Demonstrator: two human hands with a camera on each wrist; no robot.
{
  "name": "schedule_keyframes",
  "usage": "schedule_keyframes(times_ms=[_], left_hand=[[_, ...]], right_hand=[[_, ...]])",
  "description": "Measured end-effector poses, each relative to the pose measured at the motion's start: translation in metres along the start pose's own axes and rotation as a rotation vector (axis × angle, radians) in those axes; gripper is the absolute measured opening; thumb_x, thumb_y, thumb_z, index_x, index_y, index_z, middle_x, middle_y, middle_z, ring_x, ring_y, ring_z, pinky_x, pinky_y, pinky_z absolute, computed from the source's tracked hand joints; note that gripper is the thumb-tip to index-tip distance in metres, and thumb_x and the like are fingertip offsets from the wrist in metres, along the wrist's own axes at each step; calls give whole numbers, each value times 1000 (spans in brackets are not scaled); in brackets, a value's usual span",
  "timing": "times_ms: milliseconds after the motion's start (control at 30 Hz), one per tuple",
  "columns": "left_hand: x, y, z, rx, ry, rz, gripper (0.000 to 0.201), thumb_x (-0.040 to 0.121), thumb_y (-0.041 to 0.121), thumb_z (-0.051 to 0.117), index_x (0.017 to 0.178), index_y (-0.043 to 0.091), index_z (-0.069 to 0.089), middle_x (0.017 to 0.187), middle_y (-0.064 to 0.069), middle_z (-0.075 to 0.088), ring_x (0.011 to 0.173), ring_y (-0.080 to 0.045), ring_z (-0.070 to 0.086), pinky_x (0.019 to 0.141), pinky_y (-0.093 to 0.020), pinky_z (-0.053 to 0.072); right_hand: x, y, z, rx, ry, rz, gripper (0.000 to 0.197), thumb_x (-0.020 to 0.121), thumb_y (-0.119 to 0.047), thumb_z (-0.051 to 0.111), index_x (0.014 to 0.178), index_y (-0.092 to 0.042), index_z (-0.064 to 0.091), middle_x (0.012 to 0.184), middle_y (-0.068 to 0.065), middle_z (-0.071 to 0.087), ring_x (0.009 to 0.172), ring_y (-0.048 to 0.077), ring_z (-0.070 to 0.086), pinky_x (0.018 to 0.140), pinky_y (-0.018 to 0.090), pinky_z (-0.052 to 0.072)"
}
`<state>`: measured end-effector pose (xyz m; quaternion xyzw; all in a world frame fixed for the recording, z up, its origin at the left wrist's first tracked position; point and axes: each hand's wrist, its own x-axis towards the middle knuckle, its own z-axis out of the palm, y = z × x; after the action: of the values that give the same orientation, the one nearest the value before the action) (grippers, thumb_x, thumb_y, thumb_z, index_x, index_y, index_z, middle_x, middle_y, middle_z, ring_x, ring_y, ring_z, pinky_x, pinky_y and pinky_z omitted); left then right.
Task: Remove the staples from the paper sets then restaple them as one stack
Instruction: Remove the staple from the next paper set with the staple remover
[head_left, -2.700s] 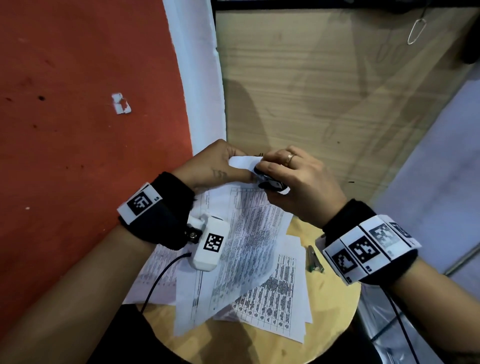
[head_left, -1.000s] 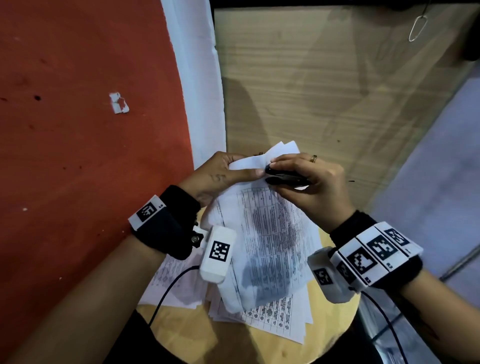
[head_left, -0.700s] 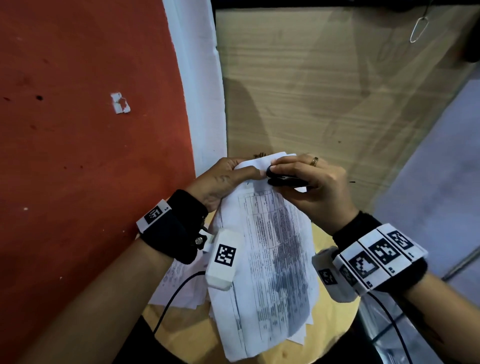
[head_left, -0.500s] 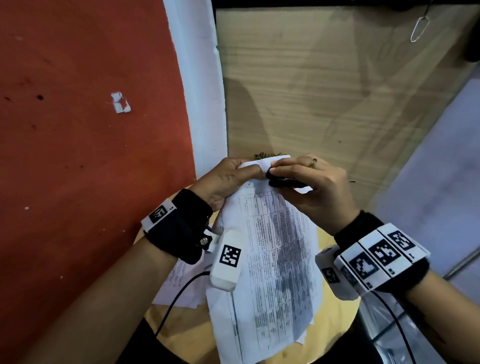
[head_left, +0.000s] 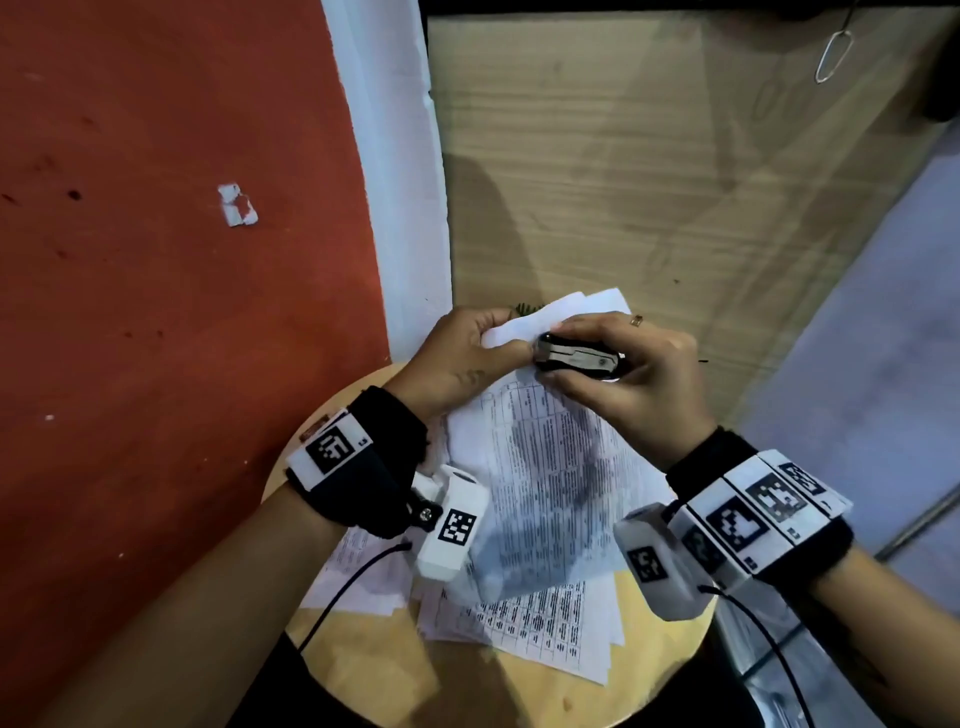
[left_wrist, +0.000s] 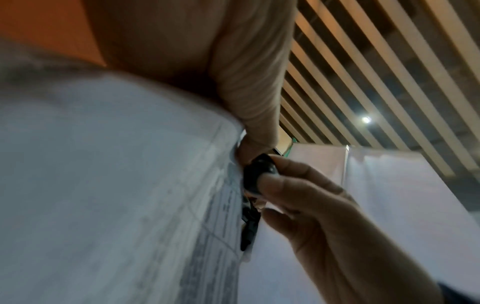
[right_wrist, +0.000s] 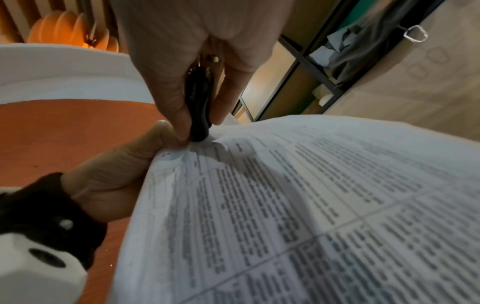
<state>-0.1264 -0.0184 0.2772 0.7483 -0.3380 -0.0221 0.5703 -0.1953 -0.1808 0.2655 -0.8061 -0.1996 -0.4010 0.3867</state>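
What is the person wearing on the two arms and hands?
Each wrist carries a black band with white square-code tags and a white camera box on a black cable. The right hand has a ring. The forearms are bare.

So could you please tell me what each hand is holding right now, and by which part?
The left hand pinches the top corner of the lifted paper set. The right hand grips the staple remover by its sides.

A small round wooden table (head_left: 524, 691) is seen below the hands. Several printed paper sheets (head_left: 545, 629) are spread on it, overlapping each other, and one sheet (head_left: 358, 571) is laid toward the left edge.
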Motion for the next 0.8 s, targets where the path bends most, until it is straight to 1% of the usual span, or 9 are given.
schedule_keyframes(times_ms=[67,167,300,367,433,533,600,700,800], left_hand=[[1,-5,-1,160,58,43,15,63,50,56,65,38,64,62,14,57,67,-5,51,68,-28,42],[-2,-12,-9,241,105,78,24,65,55,51,64,31,57,62,13,54,65,-5,48,66,-30,38],[-2,-18,-21,236,126,81,15,68,53,53,68,41,63,62,6,56,62,-1,49,67,-29,39],[-2,-19,-26,229,136,75,26,69,51,54,72,28,65,62,6,56,65,-6,51,67,-33,42],[-3,-19,-29,226,127,77,36,71,49,59,75,14,64,68,4,59,67,-12,52,66,-37,46],[-6,-20,-35,177,67,54,15,76,35,76,69,24,68,63,15,62,63,-5,52,61,-25,41],[-8,-20,-37,165,24,48,17,76,23,78,65,32,69,59,19,62,61,1,52,59,-18,38],[-10,-15,-41,170,-23,55,16,77,14,77,69,26,69,61,18,64,62,8,55,61,-13,41],[-10,-6,-47,125,-60,35,20,80,5,70,73,23,68,63,20,67,62,10,58,62,-8,43]], right_hand=[[1,-2,0,95,37,99,25,65,-22,80,89,-21,72,89,-5,70,85,11,67,81,36,54],[6,2,-4,245,86,222,25,63,-31,78,87,-33,69,90,1,72,88,21,70,83,46,54],[-2,17,-10,78,45,287,24,64,-25,79,86,-23,71,88,2,73,85,15,70,84,40,55],[-13,23,-10,-64,-39,356,27,65,-18,82,90,-13,73,87,1,73,79,9,68,79,31,55],[-24,28,-10,-114,-119,461,33,63,-19,85,93,-11,73,86,-3,72,79,7,67,77,24,54],[-32,39,-10,-23,-124,600,34,60,-18,87,90,-17,71,89,-3,71,82,6,65,76,19,52],[-33,44,-11,183,-109,724,31,61,-10,85,85,-20,69,104,4,67,80,10,64,64,22,53],[-34,48,-8,409,-173,848,34,63,3,80,90,-15,68,128,-3,47,89,1,60,55,18,51],[-36,51,0,635,-275,923,47,46,-7,83,90,-14,68,117,-8,55,84,2,63,54,16,49]])
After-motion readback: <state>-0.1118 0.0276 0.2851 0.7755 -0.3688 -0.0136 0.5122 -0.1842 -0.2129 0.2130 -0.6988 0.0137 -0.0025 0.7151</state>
